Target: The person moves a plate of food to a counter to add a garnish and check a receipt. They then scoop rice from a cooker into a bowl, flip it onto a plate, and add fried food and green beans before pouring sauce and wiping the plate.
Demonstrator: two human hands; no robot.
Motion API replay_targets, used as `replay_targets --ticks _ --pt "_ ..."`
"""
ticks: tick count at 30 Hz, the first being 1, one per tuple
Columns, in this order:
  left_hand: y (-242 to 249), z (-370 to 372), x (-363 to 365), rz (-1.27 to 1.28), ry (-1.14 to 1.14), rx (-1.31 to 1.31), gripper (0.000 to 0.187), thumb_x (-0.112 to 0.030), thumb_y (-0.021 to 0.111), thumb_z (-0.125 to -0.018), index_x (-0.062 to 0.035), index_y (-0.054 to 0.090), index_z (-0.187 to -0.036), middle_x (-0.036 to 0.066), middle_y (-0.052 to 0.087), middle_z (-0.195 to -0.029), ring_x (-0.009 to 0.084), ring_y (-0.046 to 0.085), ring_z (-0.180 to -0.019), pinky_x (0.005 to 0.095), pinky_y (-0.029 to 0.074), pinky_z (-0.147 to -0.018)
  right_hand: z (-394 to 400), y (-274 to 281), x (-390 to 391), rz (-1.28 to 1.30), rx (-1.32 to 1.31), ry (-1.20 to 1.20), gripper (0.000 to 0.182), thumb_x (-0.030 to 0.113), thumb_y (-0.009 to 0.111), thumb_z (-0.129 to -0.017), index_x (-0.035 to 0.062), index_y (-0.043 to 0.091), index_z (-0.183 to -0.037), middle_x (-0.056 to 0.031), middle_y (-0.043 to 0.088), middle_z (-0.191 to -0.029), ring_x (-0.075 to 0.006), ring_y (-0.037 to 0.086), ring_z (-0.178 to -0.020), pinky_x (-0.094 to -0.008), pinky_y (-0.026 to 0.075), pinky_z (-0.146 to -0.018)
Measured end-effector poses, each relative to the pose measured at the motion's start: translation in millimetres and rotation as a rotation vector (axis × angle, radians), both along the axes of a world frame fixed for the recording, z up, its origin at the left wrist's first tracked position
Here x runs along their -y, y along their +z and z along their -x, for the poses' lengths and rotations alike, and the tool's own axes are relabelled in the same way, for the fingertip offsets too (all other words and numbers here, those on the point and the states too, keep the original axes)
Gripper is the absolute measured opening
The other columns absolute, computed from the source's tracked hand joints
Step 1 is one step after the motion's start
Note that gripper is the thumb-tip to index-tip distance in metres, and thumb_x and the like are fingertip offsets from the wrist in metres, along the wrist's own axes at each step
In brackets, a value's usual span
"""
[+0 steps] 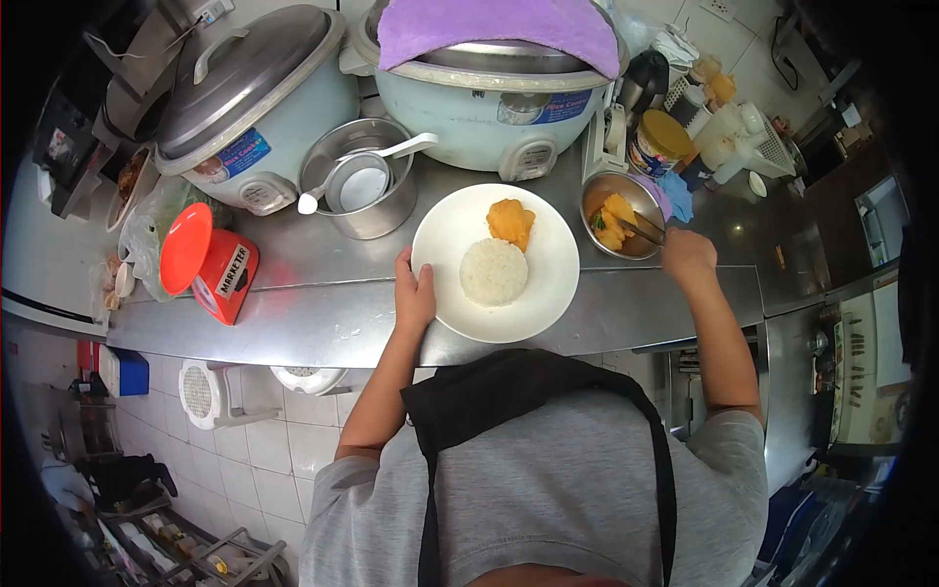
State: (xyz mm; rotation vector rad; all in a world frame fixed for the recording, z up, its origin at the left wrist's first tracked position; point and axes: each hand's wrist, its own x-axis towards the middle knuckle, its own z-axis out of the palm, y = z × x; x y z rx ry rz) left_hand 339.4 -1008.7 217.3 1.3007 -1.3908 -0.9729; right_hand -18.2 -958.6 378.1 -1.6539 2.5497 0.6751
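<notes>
My left hand [415,292] grips the left rim of a white plate [550,284], thumb on top. On the plate sit a round mound of white rice [494,273] and, just behind it, an orange-brown battered fried piece [511,223]. To the right, my right hand [689,252] is closed around the end of dark tongs [648,233]. Their tips reach into a steel bowl [593,186], among more golden fried pieces [612,221]. Whether the tips are pinching a piece cannot be made out.
Two large rice cookers [293,108] [440,112] line the back, one under a purple cloth [499,34]. A steel pot [377,227] with white-handled scoops [409,146] stands behind the plate. A red kitchen scale [223,274] is left; a yellow-lidded tub [662,137] is back right.
</notes>
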Motion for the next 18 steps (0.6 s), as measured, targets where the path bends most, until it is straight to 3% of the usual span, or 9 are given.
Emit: replay_targets --ticks 6,10,16,18 --pt "-3.1 -0.3 0.4 -0.007 -0.005 -0.026 0.042 -0.009 0.043 -0.081 0.0058 0.030 -0.119 0.022 0.045 -0.112 0.0276 0.046 -0.105 0.0327 0.035 -0.089 8.6 15.0 -7.3 0.070 -0.044 0.063 0.021 0.011 0.043 -0.078 0.0050 0.056 -0.093 -0.0149 0.060 -0.089 -0.0288 0.059 -0.083 -0.0375 0.047 -0.070" --pt "-7.5 -1.7 1.7 0.010 -0.010 -0.038 0.043 -0.009 0.043 -0.081 0.0054 0.030 -0.119 0.022 0.045 -0.113 0.0277 0.046 -0.105 0.0328 0.035 -0.089 -7.9 53.7 -18.6 0.190 -0.067 0.126 0.018 0.013 0.047 -0.077 0.0059 0.055 -0.091 -0.0138 0.061 -0.082 -0.0291 0.060 -0.077 -0.0397 0.048 -0.065" --pt "-10.8 -1.5 3.9 0.011 -0.022 -0.082 0.042 -0.009 0.043 -0.081 0.0051 0.031 -0.119 0.021 0.046 -0.112 0.0276 0.047 -0.104 0.0325 0.035 -0.089 -68.0 68.1 -8.0 0.318 -0.070 0.549 0.017 0.010 0.051 -0.072 0.0074 0.054 -0.089 -0.0112 0.058 -0.076 -0.0265 0.060 -0.068 -0.0372 0.047 -0.057" --pt "-11.1 -1.2 3.5 0.015 -0.022 -0.096 0.042 -0.009 0.043 -0.081 0.0052 0.031 -0.118 0.021 0.046 -0.112 0.0274 0.047 -0.104 0.0324 0.036 -0.088 -97.8 63.8 6.8 0.247 -0.106 0.623 0.027 0.011 0.053 -0.070 0.0125 0.055 -0.096 -0.0071 0.058 -0.076 -0.0231 0.059 -0.071 -0.0356 0.047 -0.061"
